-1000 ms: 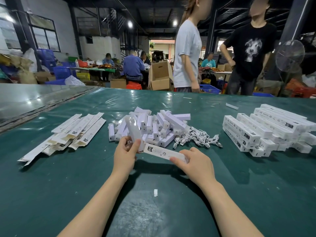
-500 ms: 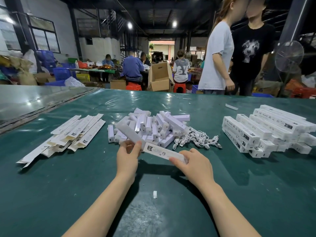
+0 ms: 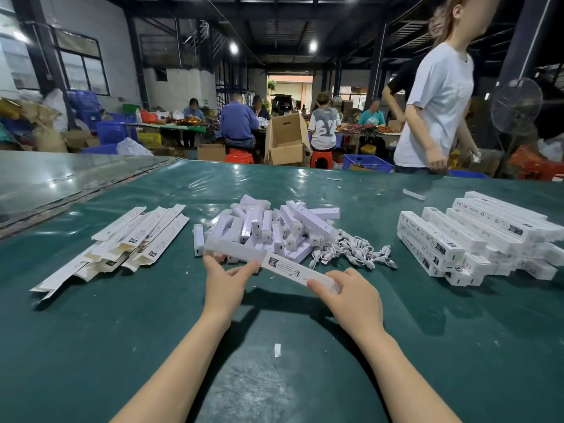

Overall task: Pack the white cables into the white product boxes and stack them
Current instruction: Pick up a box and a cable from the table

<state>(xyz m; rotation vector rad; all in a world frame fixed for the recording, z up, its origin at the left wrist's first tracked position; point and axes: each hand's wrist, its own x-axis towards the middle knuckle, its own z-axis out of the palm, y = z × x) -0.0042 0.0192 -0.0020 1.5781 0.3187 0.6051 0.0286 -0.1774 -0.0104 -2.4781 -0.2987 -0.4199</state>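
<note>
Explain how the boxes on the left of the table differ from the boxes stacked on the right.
The left boxes lie flat and unfolded, with open ragged ends; the right boxes are full square bars with closed ends. The left boxes fan out loosely in a low layer; the right boxes are piled in crossed layers. Both are long, white and printed in black.

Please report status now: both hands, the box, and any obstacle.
Left hand and right hand both grip one long white box, held above the green table. Box not yet on finished stack. Nothing blocking.
</note>
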